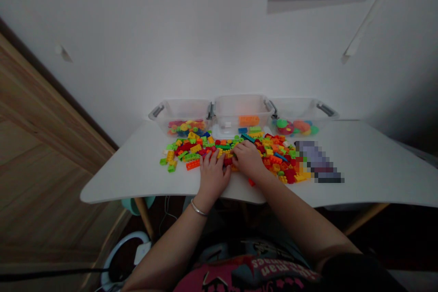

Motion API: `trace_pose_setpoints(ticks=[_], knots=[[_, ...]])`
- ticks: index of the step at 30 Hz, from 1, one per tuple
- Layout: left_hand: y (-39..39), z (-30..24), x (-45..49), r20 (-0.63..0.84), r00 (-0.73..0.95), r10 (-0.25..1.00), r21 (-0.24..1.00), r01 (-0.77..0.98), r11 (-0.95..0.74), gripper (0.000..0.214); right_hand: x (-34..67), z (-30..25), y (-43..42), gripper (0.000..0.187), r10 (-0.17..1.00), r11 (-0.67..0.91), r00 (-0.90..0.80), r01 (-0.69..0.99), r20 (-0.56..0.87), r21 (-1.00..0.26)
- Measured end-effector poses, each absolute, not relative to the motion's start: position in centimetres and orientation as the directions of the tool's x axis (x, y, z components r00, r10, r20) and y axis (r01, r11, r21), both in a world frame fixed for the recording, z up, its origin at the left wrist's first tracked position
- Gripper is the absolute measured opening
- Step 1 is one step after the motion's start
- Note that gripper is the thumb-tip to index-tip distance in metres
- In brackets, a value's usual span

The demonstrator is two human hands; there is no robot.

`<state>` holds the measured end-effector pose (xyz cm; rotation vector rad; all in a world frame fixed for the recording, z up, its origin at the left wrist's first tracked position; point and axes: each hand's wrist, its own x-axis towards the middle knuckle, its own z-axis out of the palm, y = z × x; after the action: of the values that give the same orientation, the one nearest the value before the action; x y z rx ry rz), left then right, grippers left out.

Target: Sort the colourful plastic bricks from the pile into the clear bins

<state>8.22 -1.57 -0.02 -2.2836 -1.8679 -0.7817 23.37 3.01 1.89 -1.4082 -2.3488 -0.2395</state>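
Note:
A spread pile of toy building bricks (191, 157) in red, yellow, green, orange and blue covers the middle of the white table (116, 169). My left hand (212, 174), with a silver bangle at the wrist, rests at the pile's near edge. Its fingers are apart and lie over yellow and red bricks. Just to the right, my right hand (247, 159) reaches into the pile with its fingers curled down. Whatever its fingertips grip is hidden. A red brick (227, 161) shows between the two hands.
Along the wall stand three clear bins: the left bin (185, 107) holds small colourful pieces, the middle bin (236, 105) an orange block, the right bin (301, 107) rounded pieces. A pixelated flat object (318, 159) lies right of the bricks. A wooden door (44, 155) is at left.

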Motion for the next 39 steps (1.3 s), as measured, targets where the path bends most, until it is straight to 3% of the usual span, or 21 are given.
trace_pose_setpoints(ticks=[11, 18, 25, 29, 33, 39], knots=[[-1.5, 0.0, 8.2, 0.434, 0.118, 0.893, 0.248, 0.937, -0.245, 0.04, 23.3, 1.6, 3.0, 0.011, 0.789, 0.466, -0.386, 0.883, 0.478, -0.057], [-1.5, 0.0, 8.2, 0.431, 0.114, 0.895, 0.259, 0.934, -0.244, 0.041, 23.4, 2.0, 2.8, 0.008, 0.767, 0.431, -0.263, 0.886, 0.586, -0.167], [-1.5, 0.2, 7.6, 0.469, 0.128, 0.874, 0.39, 0.857, -0.336, 0.044, 24.3, 2.8, 1.5, 0.009, 0.771, 0.481, -0.175, 0.791, 0.613, -0.378], [-1.6, 0.3, 7.2, 0.506, 0.169, 0.846, 0.444, 0.79, -0.423, 0.045, 24.5, 2.3, 0.1, 0.009, 0.762, 0.537, -0.23, 0.748, 0.606, -0.39], [-1.6, 0.3, 6.9, 0.514, 0.23, 0.826, 0.481, 0.72, -0.5, 0.03, 24.5, 1.6, -0.7, 0.009, 0.747, 0.577, -0.266, 0.715, 0.609, -0.395], [-1.5, 0.3, 6.8, 0.484, 0.248, 0.839, 0.566, 0.643, -0.516, 0.027, 24.5, 1.2, -1.2, 0.008, 0.718, 0.59, -0.263, 0.721, 0.645, -0.363]])
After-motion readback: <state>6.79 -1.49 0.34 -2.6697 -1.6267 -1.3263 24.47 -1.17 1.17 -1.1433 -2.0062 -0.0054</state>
